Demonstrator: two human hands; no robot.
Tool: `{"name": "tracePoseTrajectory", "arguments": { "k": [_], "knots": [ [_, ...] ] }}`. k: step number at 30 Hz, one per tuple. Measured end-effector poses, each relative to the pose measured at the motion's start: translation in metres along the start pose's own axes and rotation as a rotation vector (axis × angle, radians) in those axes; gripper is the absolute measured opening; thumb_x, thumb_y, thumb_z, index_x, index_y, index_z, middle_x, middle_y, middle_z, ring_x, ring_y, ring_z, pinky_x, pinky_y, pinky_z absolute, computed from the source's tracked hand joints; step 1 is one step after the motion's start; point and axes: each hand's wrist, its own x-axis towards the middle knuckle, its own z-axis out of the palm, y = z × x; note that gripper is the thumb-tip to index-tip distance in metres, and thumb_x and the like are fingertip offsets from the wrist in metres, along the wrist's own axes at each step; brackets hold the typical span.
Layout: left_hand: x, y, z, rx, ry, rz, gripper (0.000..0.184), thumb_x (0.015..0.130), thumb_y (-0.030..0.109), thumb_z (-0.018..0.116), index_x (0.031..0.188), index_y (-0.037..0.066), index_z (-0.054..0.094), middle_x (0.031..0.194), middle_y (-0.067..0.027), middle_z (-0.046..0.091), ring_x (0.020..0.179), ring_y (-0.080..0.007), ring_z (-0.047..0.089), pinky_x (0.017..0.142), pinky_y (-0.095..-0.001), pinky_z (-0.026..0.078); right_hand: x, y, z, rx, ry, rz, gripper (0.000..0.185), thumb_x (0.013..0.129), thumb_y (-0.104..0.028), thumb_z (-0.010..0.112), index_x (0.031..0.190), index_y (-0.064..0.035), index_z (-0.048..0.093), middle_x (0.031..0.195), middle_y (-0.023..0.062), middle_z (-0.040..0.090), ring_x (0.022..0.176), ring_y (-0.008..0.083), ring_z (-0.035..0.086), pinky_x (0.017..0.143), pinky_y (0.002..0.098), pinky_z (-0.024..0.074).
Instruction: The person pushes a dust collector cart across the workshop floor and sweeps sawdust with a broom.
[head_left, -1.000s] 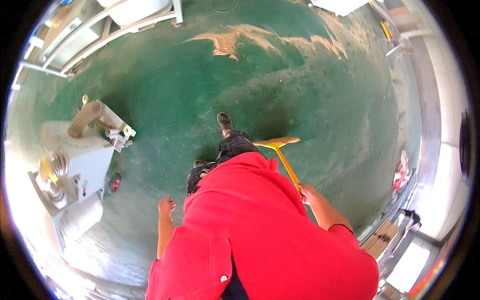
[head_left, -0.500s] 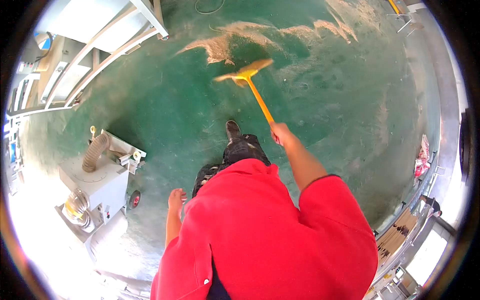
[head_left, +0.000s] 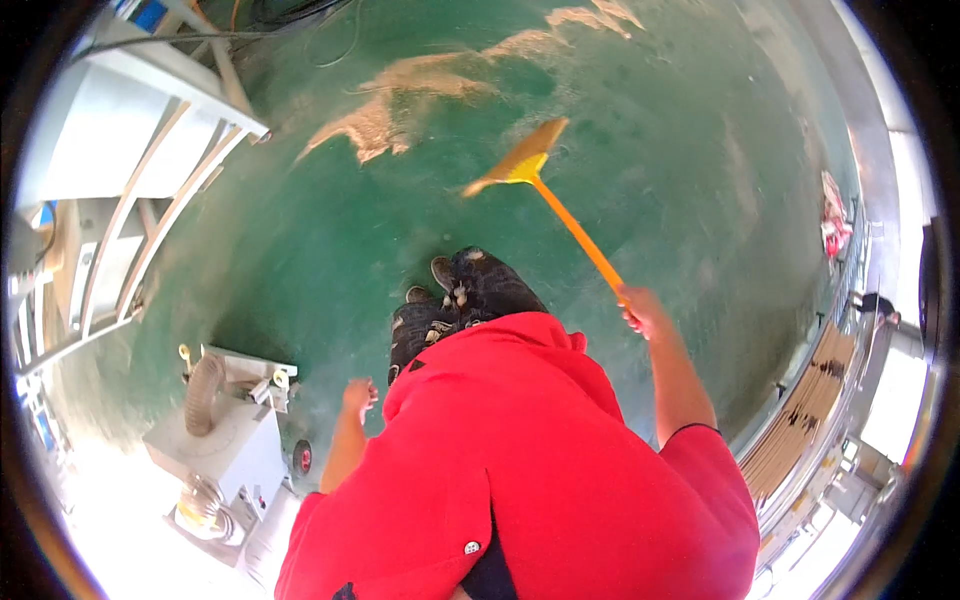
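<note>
Broom (head_left: 575, 231) shifted away from dust pile (head_left: 372, 124) | right fingers (head_left: 634, 318) clamped on handle (head_left: 592, 254) | left fingers (head_left: 370, 392) curled | rack (head_left: 802, 468) holds brown boards (head_left: 800, 412)

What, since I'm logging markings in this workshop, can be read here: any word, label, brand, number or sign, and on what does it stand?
No text can be read.
Grey machine: small dark and red marks on its front, too small to make out.
Dark trousers: pale marks, too blurred to tell whether lettering.
Broom and red shirt: no legible lettering.
</note>
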Motion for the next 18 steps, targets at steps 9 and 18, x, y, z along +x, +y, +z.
{"name": "tracePoseTrajectory", "arguments": {
  "k": [9,18],
  "knots": [
    [-0.090,0.259,0.020,-0.232,0.245,0.423,0.029,0.091,0.031,0.053,0.108,0.008,0.057,0.091,-0.0052,0.063,0.071,-0.0145,0.060,0.063,-0.0293,0.045,0.145,-0.041,-0.102,-0.188,0.258,0.163,0.028,0.090,-0.029,0.062,0.075,-0.0062,0.054,0.054,0.0032,0.043,0.040,0.0152,0.039,0.036,0.0313,0.0296],
    [-0.078,0.339,0.107,-0.093,0.201,0.259,0.029,0.091,0.030,0.053,0.108,0.007,0.058,0.090,-0.0065,0.065,0.072,-0.0144,0.061,0.061,-0.0291,0.045,0.217,-0.209,-0.086,-0.230,-0.014,-0.026,0.043,0.087,-0.035,0.060,0.065,0.0020,0.059,0.050,0.0115,0.051,0.042,0.0236,0.051,0.039,0.0394,0.0396]
  ]
}}
